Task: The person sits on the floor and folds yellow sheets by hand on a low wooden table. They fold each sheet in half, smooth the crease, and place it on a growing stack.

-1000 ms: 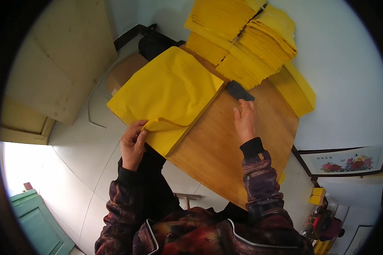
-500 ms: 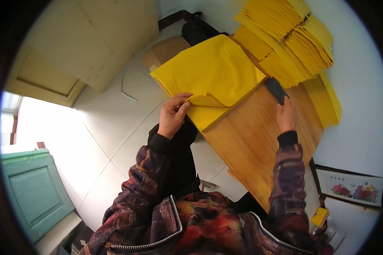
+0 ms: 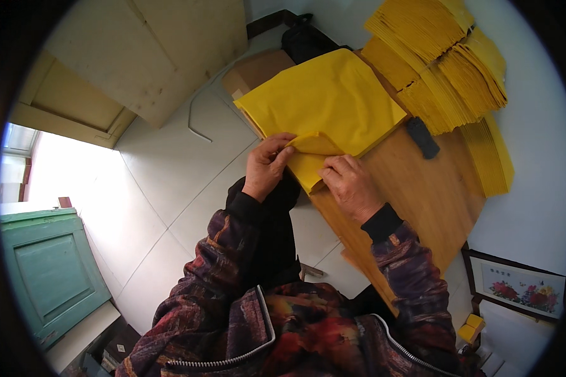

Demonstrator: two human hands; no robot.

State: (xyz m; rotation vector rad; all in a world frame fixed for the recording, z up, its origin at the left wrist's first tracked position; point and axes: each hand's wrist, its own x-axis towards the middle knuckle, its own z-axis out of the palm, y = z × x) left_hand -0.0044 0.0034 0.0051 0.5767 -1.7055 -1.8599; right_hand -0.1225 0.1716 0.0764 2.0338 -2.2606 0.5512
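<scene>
A pile of yellow sheets (image 3: pixel 324 94), cloth or soft paper by its look, lies on the wooden table in front of me. My left hand (image 3: pixel 268 164) pinches the near left edge of the top sheet, whose corner is lifted and curled back. Beside it, my right hand (image 3: pixel 351 182) closes its fingers at the near edge of the same sheet, by the fold. Apart from both hands, a dark grey block-like object (image 3: pixel 422 138) rests on the table to the right of the pile.
Bundled stacks of folded yellow sheets (image 3: pixel 431 69) rise at the table's far right, against the wall. The wooden tabletop (image 3: pixel 415 195) extends toward me. A cardboard box (image 3: pixel 251 72) and a black bag (image 3: pixel 308 44) stand behind the pile. A bent metal rod (image 3: pixel 198 122) lies on the tiled floor.
My right hand has let go of the dark grey object, leaving it on the table, and moved left to the sheet's near edge. My left hand still holds the lifted edge.
</scene>
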